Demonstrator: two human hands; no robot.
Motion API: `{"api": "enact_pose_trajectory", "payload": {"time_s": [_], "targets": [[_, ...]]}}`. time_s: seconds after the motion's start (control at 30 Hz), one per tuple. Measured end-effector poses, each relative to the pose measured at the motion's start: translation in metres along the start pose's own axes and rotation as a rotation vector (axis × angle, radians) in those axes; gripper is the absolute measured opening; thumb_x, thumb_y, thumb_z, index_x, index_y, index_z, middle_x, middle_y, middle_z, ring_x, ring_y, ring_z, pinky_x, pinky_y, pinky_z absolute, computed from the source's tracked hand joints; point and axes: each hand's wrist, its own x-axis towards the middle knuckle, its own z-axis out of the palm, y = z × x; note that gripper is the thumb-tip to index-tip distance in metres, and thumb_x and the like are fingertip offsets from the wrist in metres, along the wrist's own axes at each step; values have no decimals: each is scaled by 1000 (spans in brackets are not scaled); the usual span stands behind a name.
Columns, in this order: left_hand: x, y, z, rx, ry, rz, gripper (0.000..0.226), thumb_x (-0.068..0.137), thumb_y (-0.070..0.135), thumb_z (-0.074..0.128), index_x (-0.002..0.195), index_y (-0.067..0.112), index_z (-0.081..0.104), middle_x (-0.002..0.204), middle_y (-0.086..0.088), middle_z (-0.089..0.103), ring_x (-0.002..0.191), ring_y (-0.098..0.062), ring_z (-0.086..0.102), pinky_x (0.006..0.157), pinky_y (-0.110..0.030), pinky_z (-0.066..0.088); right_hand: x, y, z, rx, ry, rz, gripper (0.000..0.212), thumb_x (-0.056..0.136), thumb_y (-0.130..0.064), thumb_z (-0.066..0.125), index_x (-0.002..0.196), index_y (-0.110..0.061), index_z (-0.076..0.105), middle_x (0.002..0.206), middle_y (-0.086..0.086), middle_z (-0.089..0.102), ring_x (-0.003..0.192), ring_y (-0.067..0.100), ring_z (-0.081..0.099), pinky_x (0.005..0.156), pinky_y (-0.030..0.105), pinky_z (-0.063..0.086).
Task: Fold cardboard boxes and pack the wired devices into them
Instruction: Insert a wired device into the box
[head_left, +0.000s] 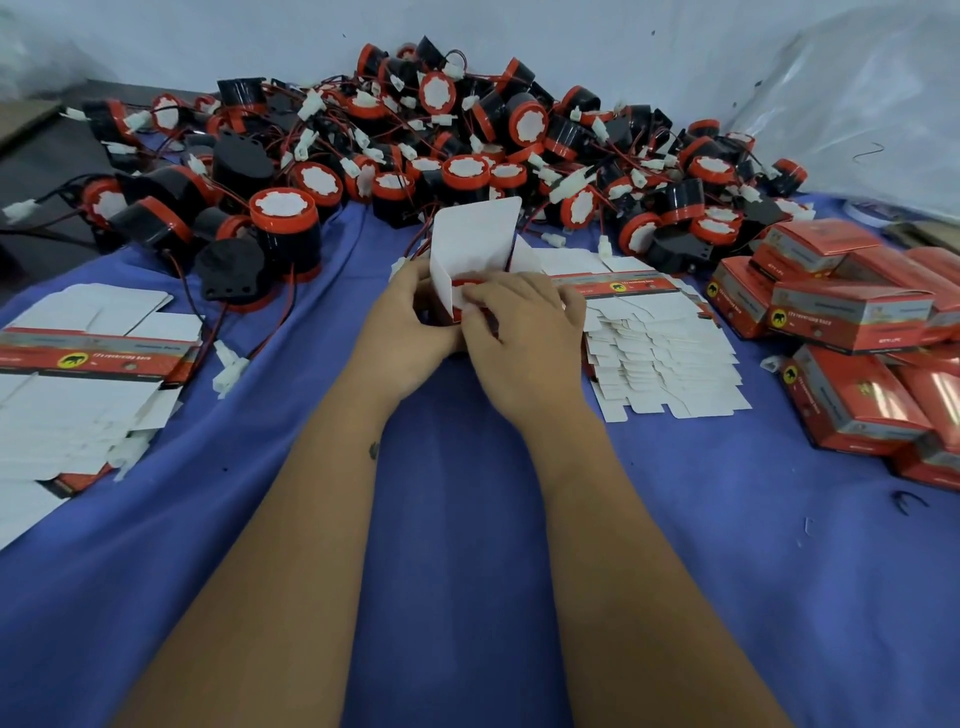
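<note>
Packing station, head view. The box (475, 249) being worked stands at the centre of the blue cloth (457, 519), its white lid flap upright and open towards the far side — presumably so that the mouth stays clear while a device is seated; a red rim showing between the hands suggests a device (470, 291) already partly inside, though most of it is hidden. The left hand (402, 332) grips the box from the left, fingers curled round its side to steady it. The right hand (524, 338) lies over the near right edge with fingers bent and tips pinching a small white flap or tab; exactly which flap cannot be told. Both forearms reach straight out from the near edge and converge on the box, wrists low on the cloth.

Supplies are ranged within reach: the heap of wired devices (467, 135) on the far side, flat box blanks (660, 353) just right of the hands and a second stack of blanks (88, 374) at left, and the finished boxes (852, 322) piled at the right edge — apparently a far-to-right flow.
</note>
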Motion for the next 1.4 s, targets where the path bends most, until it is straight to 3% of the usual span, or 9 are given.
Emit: {"api": "enact_pose_trajectory", "payload": {"time_s": [0.2,0.33,0.4,0.5,0.67,0.83,1.0,1.27,1.4], "targets": [[2,0,5,-79,84,-102,45,85,6,58,119,34,47,96,13,62,84,-3,60,63,-16,47,2,-7,-3,286,332,105,9,85,-10,53,81,-8,61,83,3,57,81,20,50,75,32,40],[2,4,10,-141,173,-93,47,89,14,57,128,33,42,104,18,61,94,0,61,64,-11,46,7,-10,-13,800,396,444,23,87,-3,54,93,-25,54,96,-6,56,80,0,51,71,11,43],[2,4,13,-106,190,-89,38,92,25,58,127,35,44,107,20,61,99,0,60,70,-15,45,11,-5,-17,1004,346,573,31,91,-3,55,108,-29,52,112,-8,57,91,-5,56,76,10,46],[3,0,16,47,161,-44,33,93,30,60,123,35,48,113,15,62,107,-8,59,84,-27,51,15,3,-20,1177,241,666,54,94,-8,57,141,-27,39,122,-10,62,118,9,58,102,29,47],[5,1,14,130,88,-44,60,79,41,55,138,34,46,124,1,60,120,-23,52,100,-46,48,18,3,-24,1119,260,646,55,93,-15,63,141,-29,42,79,-21,67,105,12,65,103,36,48],[4,1,14,159,89,-50,64,78,42,51,141,40,41,126,0,58,118,-23,53,99,-45,49,17,1,-23,954,314,488,28,93,-14,65,107,-38,60,88,1,51,77,6,50,77,18,47],[5,-2,15,175,82,-18,57,90,37,54,144,37,38,125,-3,59,114,-24,56,97,-46,51,15,-8,-24,756,314,263,24,90,-10,64,86,-34,63,71,-8,53,67,6,48,63,16,43],[10,-7,15,278,81,-57,61,81,49,44,137,25,46,112,-10,64,103,-29,62,88,-46,54,5,-20,-11,367,153,-16,10,79,-14,58,84,-20,64,77,-8,63,95,6,46,95,21,25],[15,-14,15,489,67,7,40,97,21,53,136,12,49,119,-11,63,107,-28,60,88,-36,48,2,-28,-3,321,174,-42,8,79,-18,56,78,-18,64,66,-7,60,90,8,50,96,33,25]]}}
